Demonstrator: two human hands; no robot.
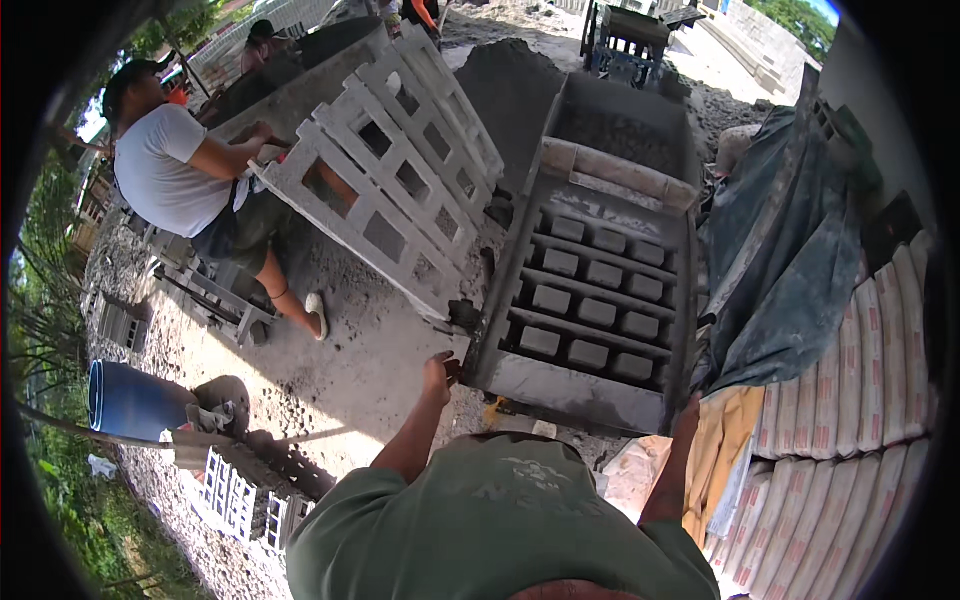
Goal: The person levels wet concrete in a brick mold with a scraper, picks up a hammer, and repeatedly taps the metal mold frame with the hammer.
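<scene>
In front of me stands a dark metal block-mould machine [580,395] with several rows of square grey cores in its bed. My left hand [439,377] is at its near left corner, fingers apart and partly shaded; whether it touches the metal is unclear. By the near right corner is my right hand [689,410], its fingers mostly hidden against the frame edge. A pale bar [620,176] lies across the bed, with dark grey mix [615,130] in the tray behind it.
Left of the machine, tall grey frames with square openings [375,180] lean together; a person in a white shirt [170,170] stands beside them. A blue barrel [140,400] lies near hollow blocks [230,490]. Right are a dark tarp [800,250] and stacked sacks [850,370].
</scene>
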